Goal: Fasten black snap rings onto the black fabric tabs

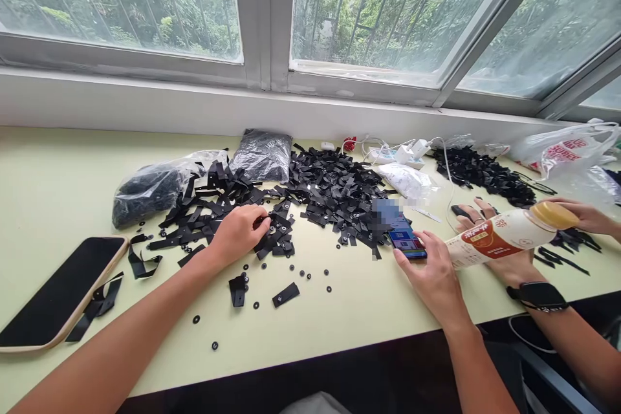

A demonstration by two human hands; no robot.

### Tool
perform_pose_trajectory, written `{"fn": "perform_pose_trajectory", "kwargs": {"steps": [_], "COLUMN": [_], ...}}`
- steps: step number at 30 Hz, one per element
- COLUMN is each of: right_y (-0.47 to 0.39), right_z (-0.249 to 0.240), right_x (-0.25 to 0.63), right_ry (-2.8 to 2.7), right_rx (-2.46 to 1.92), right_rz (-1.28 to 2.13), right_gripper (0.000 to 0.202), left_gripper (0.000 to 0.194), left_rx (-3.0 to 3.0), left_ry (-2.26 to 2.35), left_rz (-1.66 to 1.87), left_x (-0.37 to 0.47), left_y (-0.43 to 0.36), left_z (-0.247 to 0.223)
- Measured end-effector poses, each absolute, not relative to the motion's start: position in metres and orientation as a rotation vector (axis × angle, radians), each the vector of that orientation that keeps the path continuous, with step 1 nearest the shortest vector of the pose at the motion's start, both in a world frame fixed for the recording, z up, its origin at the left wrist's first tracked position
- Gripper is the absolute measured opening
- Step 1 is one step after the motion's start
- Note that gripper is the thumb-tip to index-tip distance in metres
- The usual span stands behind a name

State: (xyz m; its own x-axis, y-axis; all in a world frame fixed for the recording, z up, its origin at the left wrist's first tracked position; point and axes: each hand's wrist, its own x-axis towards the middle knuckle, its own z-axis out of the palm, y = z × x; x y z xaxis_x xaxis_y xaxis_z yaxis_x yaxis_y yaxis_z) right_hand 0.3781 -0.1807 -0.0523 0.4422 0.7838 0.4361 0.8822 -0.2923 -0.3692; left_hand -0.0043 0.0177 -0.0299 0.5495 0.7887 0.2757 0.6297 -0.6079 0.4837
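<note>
My left hand is closed, with its fingers curled at the near edge of a heap of black fabric strips. Something dark shows under the fingertips, but I cannot make out what it is. My right hand grips the near end of a lit smartphone, thumb on one side and fingers on the other. The phone's far end is blurred out. Small black round washers and a few loose strips lie on the table between my hands.
A larger phone lies at left. Plastic bags of black pieces stand behind the heap. Right of my hand is a bottle with a yellow cap, beside a co-worker's hands. A power strip with cables sits near the window.
</note>
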Motion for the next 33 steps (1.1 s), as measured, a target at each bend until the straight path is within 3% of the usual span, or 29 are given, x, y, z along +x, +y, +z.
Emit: {"fn": "perform_pose_trajectory", "kwargs": {"steps": [16,25,33], "right_y": [-0.194,-0.186,-0.186], "right_z": [-0.049,-0.044,-0.032], "right_x": [0.372,0.37,0.362], "right_ry": [-1.411,-1.412,-1.406], "right_rx": [-2.138,-2.287,-2.324], "right_rz": [-0.307,-0.274,-0.244], "right_gripper": [0.038,0.064,0.052], "left_gripper": [0.021,0.022,0.021], "left_rx": [2.48,2.477,2.462], "left_ry": [1.169,1.171,1.167], "left_rz": [0.675,0.679,0.683], "left_x": [-0.004,-0.005,-0.004], "left_y": [0.018,0.018,0.018], "left_z": [-0.03,-0.03,-0.03]}}
